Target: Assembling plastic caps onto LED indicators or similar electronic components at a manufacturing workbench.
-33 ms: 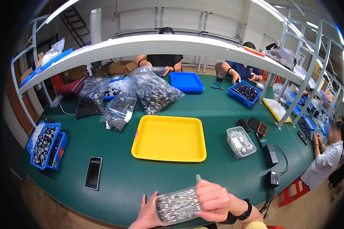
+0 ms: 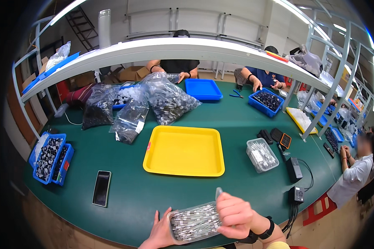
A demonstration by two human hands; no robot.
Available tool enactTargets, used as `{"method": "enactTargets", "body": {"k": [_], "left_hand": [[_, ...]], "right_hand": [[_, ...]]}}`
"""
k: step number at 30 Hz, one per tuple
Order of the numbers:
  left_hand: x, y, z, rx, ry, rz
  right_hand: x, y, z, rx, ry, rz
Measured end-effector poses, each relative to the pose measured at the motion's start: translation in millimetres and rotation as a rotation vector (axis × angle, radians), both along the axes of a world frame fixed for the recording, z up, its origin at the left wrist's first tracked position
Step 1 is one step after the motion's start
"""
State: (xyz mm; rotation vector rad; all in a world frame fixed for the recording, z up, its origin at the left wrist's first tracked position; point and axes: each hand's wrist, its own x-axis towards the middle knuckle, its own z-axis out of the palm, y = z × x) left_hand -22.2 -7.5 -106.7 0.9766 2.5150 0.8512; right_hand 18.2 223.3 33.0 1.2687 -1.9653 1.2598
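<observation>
Close to the table's front edge, a clear plastic box (image 2: 195,240) is packed with thin, silvery rod-like parts (image 2: 195,222). My left hand (image 2: 162,233) grips the box at its left side, thumb along the wall. Over the box's right end, my right hand (image 2: 235,215) is closed in a fist, with a translucent plastic lid (image 2: 218,192) sticking up from it, seen nearly edge-on. Most of the lid is hidden by the fist. Beyond the box lies a yellow tray (image 2: 183,151) with nothing in it.
To the right stands a second clear box (image 2: 262,155) of similar parts, near black devices with cables (image 2: 296,194). A phone (image 2: 101,189) and blue bins (image 2: 50,159) are at left. Plastic bags (image 2: 168,97) lie behind the tray, under a shelf (image 2: 178,49). Other people work around the table.
My right hand and the translucent lid have shifted slightly to the right. My left hand and the box stay nearly in place.
</observation>
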Motion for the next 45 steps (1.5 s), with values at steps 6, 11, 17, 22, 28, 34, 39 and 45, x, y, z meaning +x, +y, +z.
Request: {"method": "enactTargets", "body": {"k": [6, 11, 17, 22, 28, 34, 39, 45], "left_hand": [[-18.2, 2.9, -10.6, 0.001, 0.029, -0.070], [-19.9, -6.8, -11.3, 0.130, -0.014, -0.128], [-14.7, -48.2, 32.2, 0.327, 0.088, 0.108], [-3.5, -33.5, 76.3, 0.704, 0.000, 0.138], [23.4, 37.2, 102.2, 1.066, -1.192, -0.051], [11.9, 23.9, 70.2, 1.131, -0.914, 0.114], [-1.3, -16.9, 67.8, 1.335, -0.480, 0.639], [13.0, -69.4, 46.3, 1.245, -0.314, 0.919]], "right_hand": [[-6.9, 38.9, -6.5, -0.212, 0.054, -0.201], [-11.9, 74.7, -13.0, -0.449, 0.107, -0.352], [2.3, 83.7, 10.8, -0.629, 0.054, -0.248], [10.0, 37.8, 29.2, -0.709, -0.075, 0.146], [9.3, 6.9, 25.6, -0.782, -0.210, 0.430], [12.8, 49.8, 6.0, -0.306, 0.000, -0.352], [20.7, 137.0, -22.4, 0.034, 0.018, -1.141], [16.6, 197.2, -72.8, 0.615, -0.205, -1.377]]}}
